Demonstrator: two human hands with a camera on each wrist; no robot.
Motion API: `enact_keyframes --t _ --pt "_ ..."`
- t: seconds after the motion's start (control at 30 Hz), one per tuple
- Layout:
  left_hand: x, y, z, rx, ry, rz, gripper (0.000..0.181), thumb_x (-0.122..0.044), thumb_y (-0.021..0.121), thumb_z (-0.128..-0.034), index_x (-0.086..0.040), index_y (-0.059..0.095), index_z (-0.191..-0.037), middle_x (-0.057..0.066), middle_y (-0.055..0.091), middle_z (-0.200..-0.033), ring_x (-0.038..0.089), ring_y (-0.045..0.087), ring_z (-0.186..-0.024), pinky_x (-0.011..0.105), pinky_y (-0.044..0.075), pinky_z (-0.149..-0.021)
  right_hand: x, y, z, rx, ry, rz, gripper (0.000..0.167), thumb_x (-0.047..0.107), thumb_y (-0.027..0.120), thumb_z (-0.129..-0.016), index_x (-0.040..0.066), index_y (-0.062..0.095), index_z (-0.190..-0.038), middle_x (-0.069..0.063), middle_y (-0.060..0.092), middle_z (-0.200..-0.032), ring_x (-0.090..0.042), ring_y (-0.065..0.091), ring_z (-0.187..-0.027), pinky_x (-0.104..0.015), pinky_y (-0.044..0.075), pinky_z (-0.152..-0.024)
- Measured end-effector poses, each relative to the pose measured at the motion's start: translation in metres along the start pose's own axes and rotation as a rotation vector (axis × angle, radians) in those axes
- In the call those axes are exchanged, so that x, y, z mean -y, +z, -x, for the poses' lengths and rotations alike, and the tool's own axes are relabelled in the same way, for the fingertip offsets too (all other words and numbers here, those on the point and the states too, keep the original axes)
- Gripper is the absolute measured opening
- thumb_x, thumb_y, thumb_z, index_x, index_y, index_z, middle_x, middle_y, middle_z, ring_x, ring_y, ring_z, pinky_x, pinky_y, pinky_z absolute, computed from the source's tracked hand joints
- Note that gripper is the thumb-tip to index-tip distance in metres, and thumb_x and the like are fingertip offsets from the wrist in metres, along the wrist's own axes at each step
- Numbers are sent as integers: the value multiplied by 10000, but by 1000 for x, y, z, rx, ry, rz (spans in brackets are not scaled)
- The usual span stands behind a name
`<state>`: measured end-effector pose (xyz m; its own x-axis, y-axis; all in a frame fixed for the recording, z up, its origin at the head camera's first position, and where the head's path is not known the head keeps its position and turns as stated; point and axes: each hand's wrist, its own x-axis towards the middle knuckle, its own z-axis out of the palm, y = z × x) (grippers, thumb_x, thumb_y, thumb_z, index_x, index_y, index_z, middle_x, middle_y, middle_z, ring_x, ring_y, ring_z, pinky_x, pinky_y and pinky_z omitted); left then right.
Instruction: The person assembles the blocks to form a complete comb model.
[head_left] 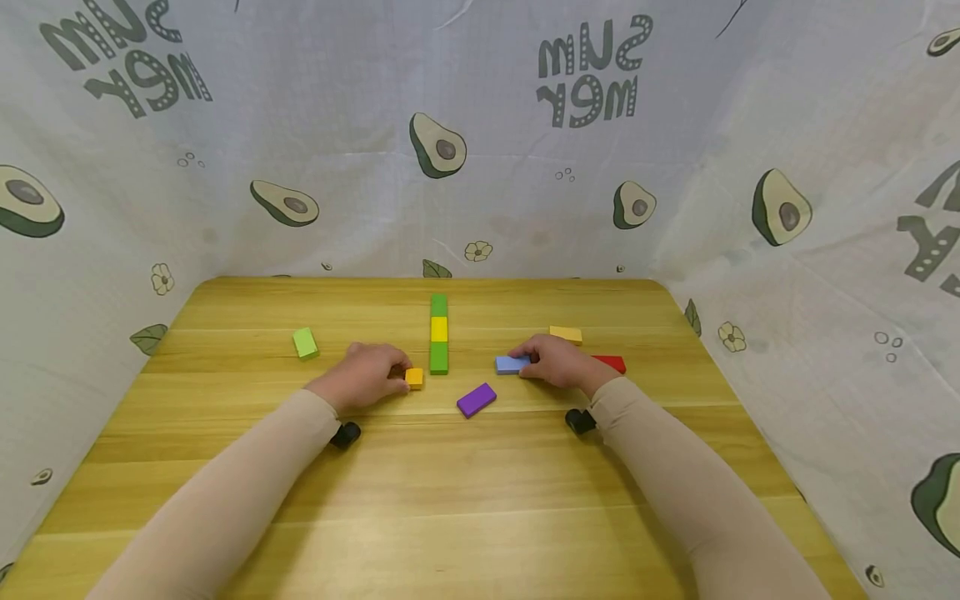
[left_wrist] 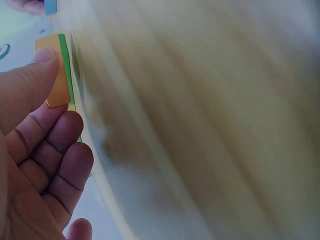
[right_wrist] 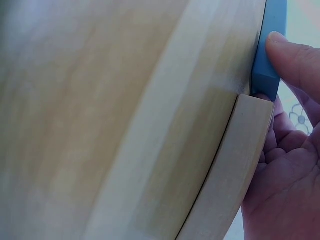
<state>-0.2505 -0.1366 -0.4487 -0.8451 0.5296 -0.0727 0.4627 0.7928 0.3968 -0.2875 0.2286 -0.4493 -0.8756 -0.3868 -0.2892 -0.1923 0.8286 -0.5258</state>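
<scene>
My left hand [head_left: 365, 375] pinches a small orange block [head_left: 414, 379] between thumb and fingertips, low over the table. In the left wrist view the thumb lies across the face of this orange block [left_wrist: 61, 82], and a green edge shows behind it. To its right, a row of green, yellow and green blocks [head_left: 438, 331] runs away from me. My right hand [head_left: 558, 362] pinches a blue block [head_left: 512, 365] by its right part. The thumb presses the blue block [right_wrist: 267, 65] in the right wrist view. A purple block [head_left: 477, 401] lies slanted between the hands.
A light green block [head_left: 305, 343] lies at the left. Beyond the right hand is a yellow-orange block [head_left: 566, 335], and a red block [head_left: 611, 364] is partly hidden by that hand. A pale beige piece [right_wrist: 230, 165] shows beside the right palm. Patterned cloth [head_left: 510, 200] surrounds the wooden table [head_left: 450, 517].
</scene>
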Motion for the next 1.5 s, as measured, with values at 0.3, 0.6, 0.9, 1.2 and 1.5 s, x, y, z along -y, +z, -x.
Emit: enact_keyframes --t 0.3,0.6,0.9,1.2,1.5 --pt "-12 6 -7 20 14 18 263 -341 758 -986 -168 733 -1182 -32 746 -1170 181 676 -1113 546 327 -1114 2 0 2 -2 4 -4 370 170 715 -1015 116 708 -1381 -124 664 -1411 -241 615 -1228 -487 491 -1119" --pt "-22 9 -10 37 19 17 268 -360 760 -982 -165 726 -1164 -42 741 -1129 148 661 -1038 545 316 -1107 1 0 1 -4 8 -1 370 170 715 -1014 120 709 -1381 -122 662 -1414 -230 613 -1217 -478 495 -1108" --pt "-25 13 -13 29 -15 11 285 -381 798 -946 -180 731 -1137 -57 742 -1116 139 667 -1042 555 312 -1100 1 1 1 -3 15 -5 374 165 711 -1017 126 704 -1389 -117 661 -1421 -242 612 -1257 -489 486 -1131" --pt "-23 12 -9 -8 -20 84 316 -357 839 -912 -188 702 -1141 -56 743 -1148 150 673 -1078 549 293 -1123 0 2 0 -3 10 -10 377 162 714 -1015 124 703 -1390 -119 660 -1416 -244 611 -1249 -485 489 -1129" --pt "-26 13 -13 -19 3 70 251 -361 829 -921 -222 727 -1103 -78 749 -1116 135 680 -1057 564 305 -1102 0 2 0 -8 3 -1 375 162 715 -1014 121 705 -1387 -120 663 -1410 -240 616 -1231 -480 494 -1117"
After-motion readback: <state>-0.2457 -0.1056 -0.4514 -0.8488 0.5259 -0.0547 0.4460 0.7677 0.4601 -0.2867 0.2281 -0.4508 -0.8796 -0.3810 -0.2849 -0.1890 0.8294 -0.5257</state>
